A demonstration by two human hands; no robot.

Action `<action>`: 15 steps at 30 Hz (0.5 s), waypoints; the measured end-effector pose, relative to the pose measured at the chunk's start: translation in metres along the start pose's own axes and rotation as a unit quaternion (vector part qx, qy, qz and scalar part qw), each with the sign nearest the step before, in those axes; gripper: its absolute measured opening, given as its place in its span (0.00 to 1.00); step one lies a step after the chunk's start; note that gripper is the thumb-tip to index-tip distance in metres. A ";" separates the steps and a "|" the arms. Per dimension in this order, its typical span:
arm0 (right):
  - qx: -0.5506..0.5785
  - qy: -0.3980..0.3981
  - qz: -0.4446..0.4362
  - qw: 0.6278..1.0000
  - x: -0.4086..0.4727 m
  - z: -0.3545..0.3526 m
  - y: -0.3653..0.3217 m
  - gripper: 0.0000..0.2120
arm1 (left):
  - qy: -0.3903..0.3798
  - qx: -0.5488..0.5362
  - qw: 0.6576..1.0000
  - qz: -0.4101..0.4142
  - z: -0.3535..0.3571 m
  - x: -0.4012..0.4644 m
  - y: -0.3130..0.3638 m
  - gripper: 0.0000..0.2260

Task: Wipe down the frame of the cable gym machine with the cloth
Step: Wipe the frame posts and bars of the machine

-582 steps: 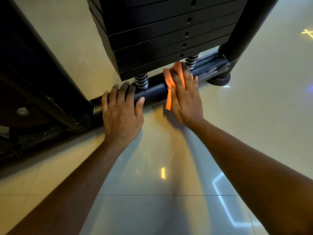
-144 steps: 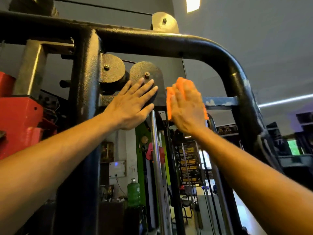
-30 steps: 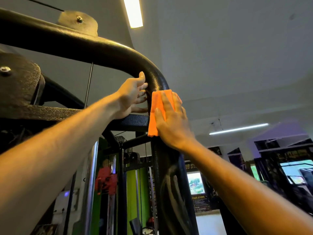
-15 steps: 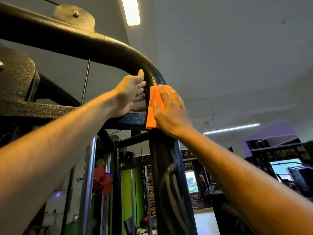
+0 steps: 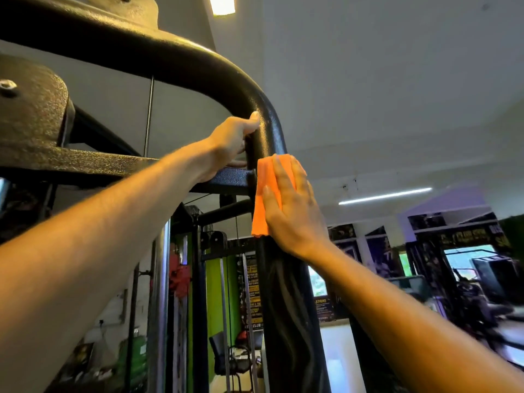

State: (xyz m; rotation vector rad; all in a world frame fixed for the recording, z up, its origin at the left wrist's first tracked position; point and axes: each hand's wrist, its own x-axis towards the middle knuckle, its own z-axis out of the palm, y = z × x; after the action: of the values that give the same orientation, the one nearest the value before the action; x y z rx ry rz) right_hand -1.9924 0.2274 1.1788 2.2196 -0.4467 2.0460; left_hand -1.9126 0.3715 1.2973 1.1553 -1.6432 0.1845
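The orange cloth [image 5: 265, 199] lies folded against the black upright tube of the frame [image 5: 286, 293], just below the bend where the tube curves over into the top rail. My right hand [image 5: 292, 211] presses the cloth flat to the tube: fingers straight and together, pointing upward, palm over the cloth's right portion, with the left edge and lower corner of the cloth showing beside the thumb. My left hand [image 5: 231, 144] sits on the inner side of the same bend, thumb raised against the tube and fingers reaching behind it; they appear curled round the tube, though most of them are hidden. Below the left hand a flat crossbar [image 5: 85, 163] meets the upright. A round pulley cover [image 5: 31, 109] with a bolt sits at the far left. A ceiling light [image 5: 222, 4] glows overhead. Other gym machines [image 5: 467, 293] stand blurred in the background to the right.
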 end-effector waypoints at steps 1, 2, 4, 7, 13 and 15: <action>-0.004 0.002 0.003 1.000 0.013 0.000 -0.003 0.31 | -0.016 0.007 1.000 -0.001 0.002 -0.003 0.001 0.23; -0.002 0.002 0.007 1.000 0.027 -0.002 -0.009 0.31 | -0.028 0.018 0.999 -0.003 0.004 -0.005 0.002 0.22; 0.008 0.002 0.013 1.000 0.044 -0.002 -0.015 0.32 | -0.023 0.057 0.998 0.010 0.004 -0.011 0.000 0.20; -0.002 0.002 0.014 1.000 0.009 0.001 -0.014 0.31 | 0.017 0.083 0.992 0.092 0.003 -0.023 -0.013 0.12; -0.015 -0.002 0.009 1.000 -0.093 0.005 -0.002 0.31 | 0.127 0.116 0.975 0.139 0.019 -0.087 -0.052 0.16; -0.020 0.013 0.008 1.000 -0.065 0.005 -0.004 0.31 | 0.134 0.138 0.980 0.056 0.021 -0.090 -0.061 0.20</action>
State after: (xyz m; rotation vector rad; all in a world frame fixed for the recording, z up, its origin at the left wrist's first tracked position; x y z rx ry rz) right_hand -1.9903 0.2400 1.1152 2.1717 -0.5003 2.0517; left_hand -1.8842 0.3798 1.1912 1.1858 -1.4719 0.6307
